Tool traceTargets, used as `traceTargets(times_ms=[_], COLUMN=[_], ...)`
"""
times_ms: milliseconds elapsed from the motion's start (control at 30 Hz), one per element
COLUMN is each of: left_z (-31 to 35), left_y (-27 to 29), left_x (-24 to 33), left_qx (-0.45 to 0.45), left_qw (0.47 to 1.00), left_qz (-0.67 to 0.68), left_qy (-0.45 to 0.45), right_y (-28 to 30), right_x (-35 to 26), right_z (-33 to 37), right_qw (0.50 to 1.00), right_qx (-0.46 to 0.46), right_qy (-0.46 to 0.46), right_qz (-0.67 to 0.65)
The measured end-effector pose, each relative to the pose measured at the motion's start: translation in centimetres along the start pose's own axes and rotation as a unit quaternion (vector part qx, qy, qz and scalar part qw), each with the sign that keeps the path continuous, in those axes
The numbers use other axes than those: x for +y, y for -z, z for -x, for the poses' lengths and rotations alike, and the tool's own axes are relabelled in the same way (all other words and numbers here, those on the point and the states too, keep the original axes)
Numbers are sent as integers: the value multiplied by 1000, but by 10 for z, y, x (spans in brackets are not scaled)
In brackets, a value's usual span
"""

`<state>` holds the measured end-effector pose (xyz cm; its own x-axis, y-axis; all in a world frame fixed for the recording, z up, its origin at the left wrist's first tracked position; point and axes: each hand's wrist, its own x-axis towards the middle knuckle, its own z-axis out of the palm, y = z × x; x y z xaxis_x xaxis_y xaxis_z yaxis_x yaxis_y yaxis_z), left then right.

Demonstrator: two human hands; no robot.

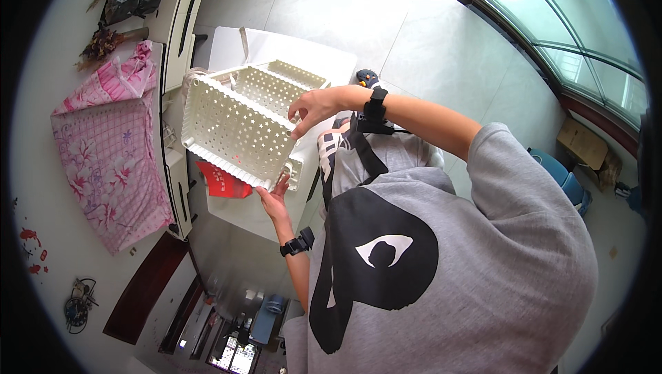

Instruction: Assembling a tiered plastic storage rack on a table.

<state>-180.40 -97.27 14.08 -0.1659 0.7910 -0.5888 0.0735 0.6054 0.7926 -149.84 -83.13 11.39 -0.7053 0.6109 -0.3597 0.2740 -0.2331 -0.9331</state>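
Note:
A cream plastic basket (238, 122) with star-shaped holes and a scalloped rim is tilted over a white table (334, 56). My left hand (274, 203) holds its near lower corner, the fingers partly hidden behind the plastic. At the near upper edge, the curled fingers and thumb of my right hand (314, 108) grip the rim. Behind that wall shows another perforated cream panel (293, 74); whether it belongs to the same basket I cannot tell. A thin pale strap (244, 44) sticks up beyond the basket. Under its lower side lies a red packet (224, 182) on the table.
Beyond the table runs a cream cabinet (178, 36) with dark handles. A pink floral cloth (114, 153) drapes something beside dried flowers (103, 46). A glass door (572, 36) is at the upper right, with a cardboard box (581, 143) and a blue chair (555, 174) below it.

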Motion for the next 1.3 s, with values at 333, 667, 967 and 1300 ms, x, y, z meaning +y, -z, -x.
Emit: traceTargets(times_ms=[333,667,967,1300], left_z=[5,9,13,3], left_y=[2,0,8,5], left_x=[-2,3,1,5], left_qx=[12,9,23,10], left_qw=[996,994,992,995], left_qz=[84,107,119,92], left_qy=[19,32,46,46], right_y=[-4,-4,-2,-4], right_x=[-7,-9,-24,-15], right_z=[0,-1,0,-7], right_qw=[996,997,991,997], right_qx=[-31,-34,-102,-55], right_qy=[39,43,37,14], right_qz=[72,63,79,57])
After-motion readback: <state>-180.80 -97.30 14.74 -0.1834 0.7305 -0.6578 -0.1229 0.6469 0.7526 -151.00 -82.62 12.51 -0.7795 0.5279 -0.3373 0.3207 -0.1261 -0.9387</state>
